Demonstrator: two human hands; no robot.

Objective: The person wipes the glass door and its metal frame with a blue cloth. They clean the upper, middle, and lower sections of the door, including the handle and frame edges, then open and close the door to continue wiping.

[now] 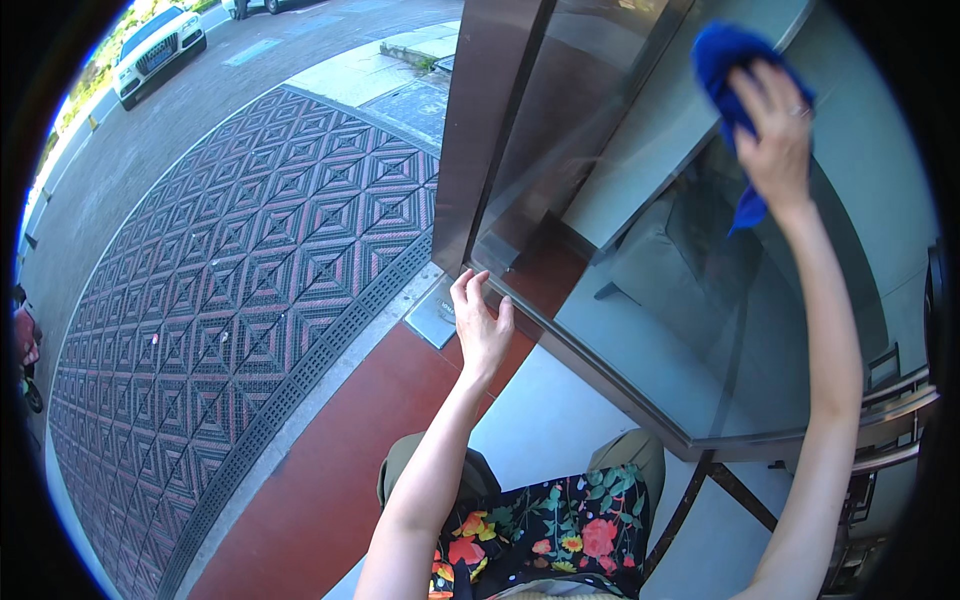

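Observation:
My right hand [780, 150] is spread over a bunched blue cloth [716, 64] and presses it to the upper part of a glass pane [660, 367]. A loose corner of the cloth hangs below the palm. Hand and cloth are slightly blurred. Lower and to the left, my left hand [481, 330] holds nothing, its fingers apart and bent. Its fingertips are at the bottom corner of the brown metal door frame [480, 135]; whether they touch it I cannot tell. The frame's bottom rail [607, 379] runs down to the right under the glass.
Red floor tiles [322, 457] and a metal floor plate [433, 319] lie by the threshold. Outside is a patterned mat [247, 247], with a white car [157, 49] on the road beyond. Curved metal bars [892, 394] stand at the right. A floral apron [562, 525] covers my lap.

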